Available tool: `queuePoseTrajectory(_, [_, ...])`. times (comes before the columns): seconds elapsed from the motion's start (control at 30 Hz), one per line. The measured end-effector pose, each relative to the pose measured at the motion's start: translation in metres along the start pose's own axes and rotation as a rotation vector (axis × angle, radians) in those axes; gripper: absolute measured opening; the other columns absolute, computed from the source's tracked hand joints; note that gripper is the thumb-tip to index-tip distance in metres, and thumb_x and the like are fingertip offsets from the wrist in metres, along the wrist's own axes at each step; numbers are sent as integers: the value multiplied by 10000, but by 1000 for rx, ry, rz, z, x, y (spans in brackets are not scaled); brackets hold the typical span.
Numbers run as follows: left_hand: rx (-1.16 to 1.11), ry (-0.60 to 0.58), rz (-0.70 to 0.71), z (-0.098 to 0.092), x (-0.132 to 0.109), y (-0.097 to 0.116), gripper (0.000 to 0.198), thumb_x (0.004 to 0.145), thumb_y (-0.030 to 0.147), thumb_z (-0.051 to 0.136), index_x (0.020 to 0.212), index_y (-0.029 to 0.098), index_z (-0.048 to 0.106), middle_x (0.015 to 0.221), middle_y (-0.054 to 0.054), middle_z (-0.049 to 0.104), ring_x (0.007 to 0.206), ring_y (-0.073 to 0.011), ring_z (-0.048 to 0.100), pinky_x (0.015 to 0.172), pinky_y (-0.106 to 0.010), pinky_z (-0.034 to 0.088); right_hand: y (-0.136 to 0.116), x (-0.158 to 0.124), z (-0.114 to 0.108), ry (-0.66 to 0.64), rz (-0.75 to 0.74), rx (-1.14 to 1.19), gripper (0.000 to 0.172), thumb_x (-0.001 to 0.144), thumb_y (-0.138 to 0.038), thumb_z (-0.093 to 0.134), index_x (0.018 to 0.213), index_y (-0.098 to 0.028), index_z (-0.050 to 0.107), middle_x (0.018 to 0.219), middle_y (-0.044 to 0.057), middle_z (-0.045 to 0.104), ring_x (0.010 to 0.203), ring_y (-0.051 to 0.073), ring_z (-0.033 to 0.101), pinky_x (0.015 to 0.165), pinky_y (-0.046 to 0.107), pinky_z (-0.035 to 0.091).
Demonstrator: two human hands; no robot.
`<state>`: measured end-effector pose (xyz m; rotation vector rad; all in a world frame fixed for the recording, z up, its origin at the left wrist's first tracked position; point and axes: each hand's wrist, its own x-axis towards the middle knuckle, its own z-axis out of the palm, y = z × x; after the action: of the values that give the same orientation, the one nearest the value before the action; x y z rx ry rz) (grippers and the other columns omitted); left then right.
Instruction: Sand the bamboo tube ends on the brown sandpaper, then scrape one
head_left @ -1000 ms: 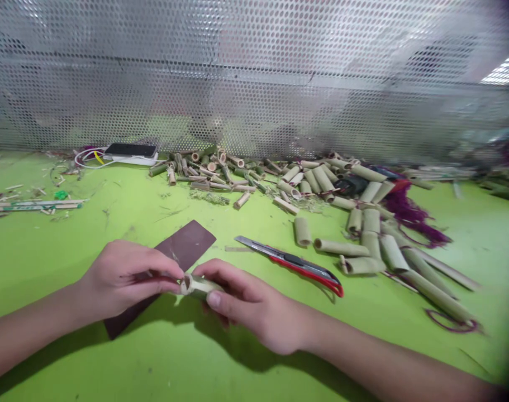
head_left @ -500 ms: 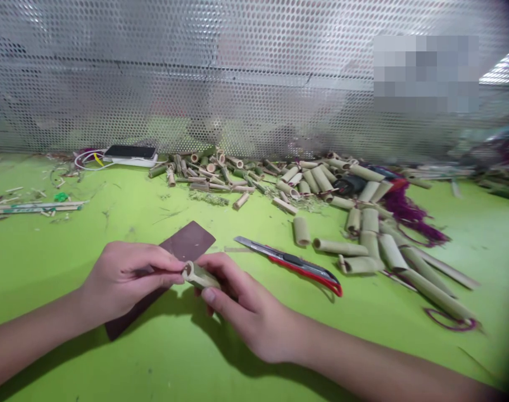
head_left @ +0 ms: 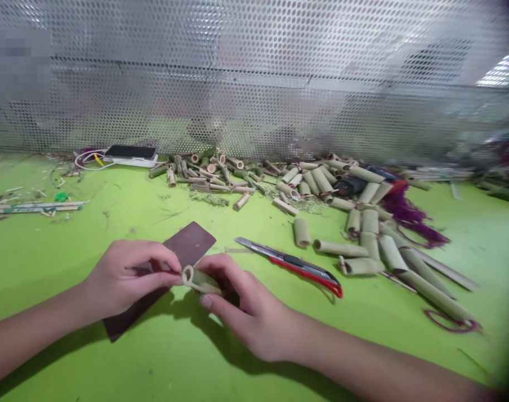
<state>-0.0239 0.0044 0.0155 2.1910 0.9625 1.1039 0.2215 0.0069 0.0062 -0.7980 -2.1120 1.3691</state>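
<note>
Both hands are up close together over the desk here. The right hand [head_left: 250,312] is curled around a short bamboo tube [head_left: 200,281], and the left hand [head_left: 126,273] has its fingers pinched in tight at the tube's open end. The tube lies roughly sideways between them, open end pointing left, and the right hand covers more of it. Just under the left hand sits a sheet of brown sandpaper [head_left: 191,243], lying at an angle on the green desk [head_left: 48,268]. Off to the right there's a red-handled utility knife [head_left: 307,269], blade pointing left, then a messy pile of cut bamboo tubes [head_left: 390,251]. Further back, a phone [head_left: 131,152] rests against a perforated metal screen [head_left: 254,72].
</note>
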Motion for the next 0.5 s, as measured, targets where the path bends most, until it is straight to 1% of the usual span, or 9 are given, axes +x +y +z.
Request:
queuePoseTrajectory(0.03, [-11,13,-26,1,0,0,45,888,264,729,911,226,738,799,30,768,636,-95,705,571,-138,555,2,1,1,18,0,7,269,950,-235,554,1212,-210,499,1006,30,626,778,139,538,688,276,450])
queuePoseTrajectory(0.1, [-29,25,-51,3,-1,2,129,859,284,764,979,244,741,828,37,772,645,-95,709,593,-137,570,5,2,2,61,5,2,272,930,-208,573,1198,-206,524,1010,31,642,798,144,557,704,281,451])
queuePoseTrajectory(0.17, [-29,34,-43,7,-1,5,243,825,303,800,1053,258,729,819,47,766,638,-92,707,606,-134,576,6,4,4,103,18,-37,271,921,-201,587,1191,-201,564,985,30,655,807,149,569,713,284,450])
queuePoseTrajectory(0.23, [3,55,-20,11,-2,8,270,823,300,802,1078,262,723,819,50,762,621,-80,696,599,-120,570,6,7,5,128,25,-78,281,910,-189,597,1190,-204,601,962,26,667,803,149,573,718,284,448])
queuePoseTrajectory(0.3, [67,91,15,14,-2,10,219,862,277,765,1077,254,728,875,32,771,657,-79,704,622,-118,571,5,9,7,118,22,-81,302,905,-198,607,1206,-213,613,969,25,678,799,149,575,717,284,451])
queuePoseTrajectory(0.37, [139,117,66,15,-2,9,186,897,255,725,1082,242,737,950,3,780,753,-101,725,700,-148,589,4,10,9,84,25,-40,294,929,-255,599,1220,-218,605,962,27,675,783,145,575,701,281,459])
queuePoseTrajectory(0.43, [194,115,111,15,-2,7,175,911,231,704,1080,237,747,984,-13,779,840,-123,733,785,-185,598,4,10,11,44,41,48,281,965,-326,561,1220,-211,587,954,30,658,753,136,583,667,272,469])
queuePoseTrajectory(0.5, [211,107,141,15,-1,6,164,921,215,687,1068,239,757,993,-15,777,856,-127,733,813,-201,600,5,9,12,13,77,159,279,989,-363,521,1213,-203,562,962,33,636,731,127,605,635,260,481])
